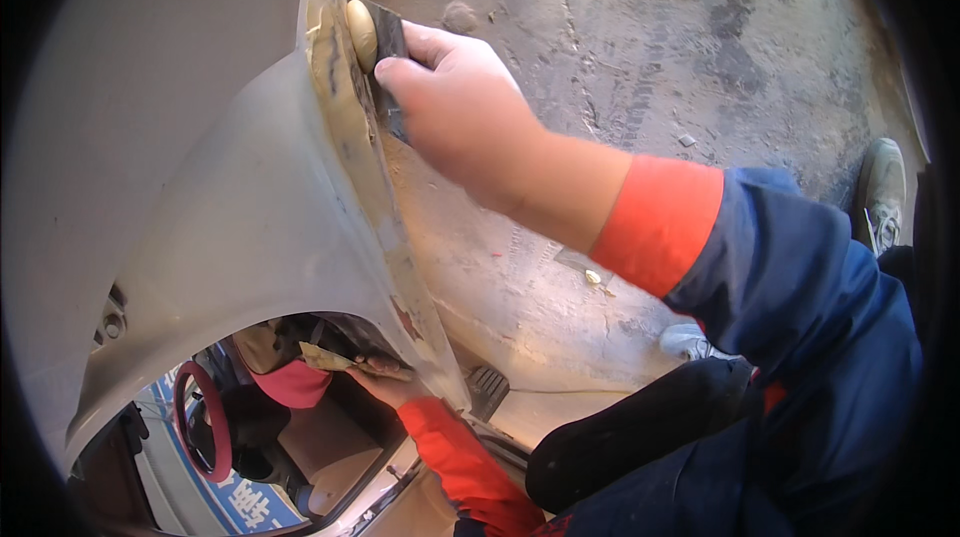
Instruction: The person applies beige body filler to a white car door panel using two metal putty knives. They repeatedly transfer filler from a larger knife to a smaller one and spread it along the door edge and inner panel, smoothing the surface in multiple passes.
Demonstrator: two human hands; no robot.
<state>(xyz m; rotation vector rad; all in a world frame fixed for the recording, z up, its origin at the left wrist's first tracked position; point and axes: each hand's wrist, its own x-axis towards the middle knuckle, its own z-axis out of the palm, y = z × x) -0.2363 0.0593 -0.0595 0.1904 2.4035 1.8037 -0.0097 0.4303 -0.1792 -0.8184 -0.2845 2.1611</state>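
Observation:
My right hand pinches a dark flat putty spreader at the upper middle. A smooth cream lump of putty sits on the spreader's left side, against the edge of a pale grey car body panel. Along that edge runs a yellowish strip of filler, with dark and rusty patches. Lower down, my left hand is inside the car's opening, its fingers closed around a flat, yellowish, putty-smeared piece. The panel and shadow partly hide those fingers.
Through the opening show a steering wheel with a red cover, a red-pink cloth-like thing and a blue printed sheet. Dusty concrete floor with small debris lies right of the car. Shoes stand at the right.

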